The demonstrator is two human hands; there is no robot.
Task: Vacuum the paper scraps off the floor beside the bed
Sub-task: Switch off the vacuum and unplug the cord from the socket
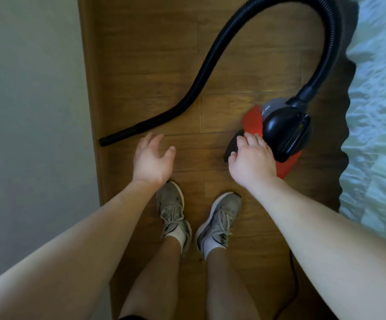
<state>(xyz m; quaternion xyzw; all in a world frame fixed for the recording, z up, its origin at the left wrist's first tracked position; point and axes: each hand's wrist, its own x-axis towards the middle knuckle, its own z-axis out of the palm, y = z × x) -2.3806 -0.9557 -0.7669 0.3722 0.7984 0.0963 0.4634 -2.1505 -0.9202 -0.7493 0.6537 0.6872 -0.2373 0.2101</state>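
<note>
Hose nozzle (115, 136) lies on the floor (155, 65) just ahead-left of the nearer, open-fingered left hand (151, 161), axis slanting toward the bed (376, 112); right hand (249, 158) curls on the canister (286, 132), grip uncertain.

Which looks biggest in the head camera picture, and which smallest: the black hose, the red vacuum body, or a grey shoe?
1. black hose: longest by far.
2. vacuum body, partly under the right hand.
3. left shoe and right shoe: alike, not ranked apart.
</note>
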